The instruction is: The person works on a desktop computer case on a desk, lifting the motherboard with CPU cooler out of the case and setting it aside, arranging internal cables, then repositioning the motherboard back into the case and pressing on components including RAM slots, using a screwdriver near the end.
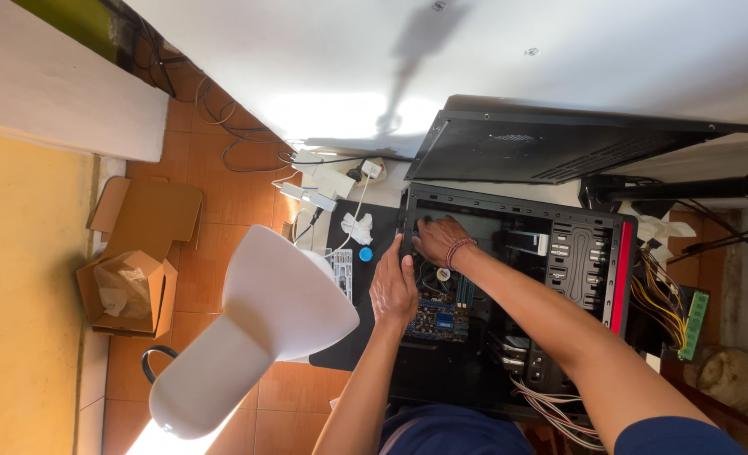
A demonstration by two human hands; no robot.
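Observation:
An open black computer case (pixel 597 253) with a red stripe lies on its side, its blue motherboard (pixel 443 318) exposed. My left hand (pixel 393 291) lies on the case's near left edge, fingers together, holding that edge. My right hand (pixel 437 238), a beaded band at its wrist, reaches inside the case near its left wall above the motherboard. Its fingertips are curled down against the interior, and whatever they touch is hidden.
The case's black side panel (pixel 559 139) leans behind it. Coloured wire bundles (pixel 660 307) hang at the right. A white plastic stool (pixel 264 320), a power strip with plugs (pixel 323 181), a small blue cap (pixel 365 254) and an open cardboard box (pixel 130 278) are on the left.

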